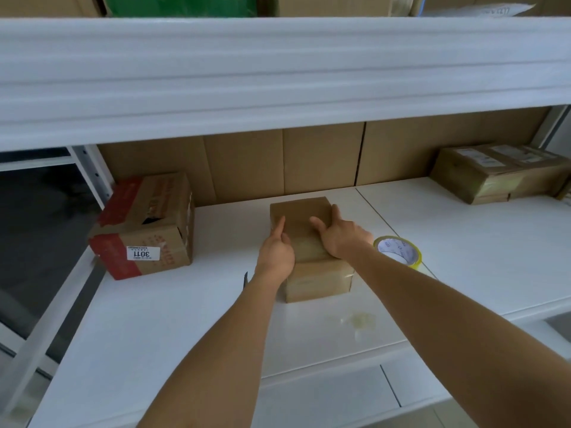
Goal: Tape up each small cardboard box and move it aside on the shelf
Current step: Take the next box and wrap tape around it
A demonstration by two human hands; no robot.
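**shelfwatcher:** Looking at the small cardboard box [309,242] in the middle of the white shelf [185,319], its long axis runs 12 to 6, away from the person. Left hand [276,253] is on the 9 o'clock edge, forefinger laid straight along the top. Right hand [338,234] clasps the 3 o'clock edge, thumb on the lid and fingers wrapped round the far side. So both hands have it, with the right the firmer grip.

**tapefan22:** Agreed. The lid looks glossy down the middle, probably clear tape already on plain matte corrugated board, with crisp square corners. The tape roll [397,252] sits just beside the box at 3 o'clock, a yellowish ring. Taped boxes [500,173] are stacked out at 2 o'clock, and a red-printed carton [145,227] is at 9. Pushing it aside could go either way.
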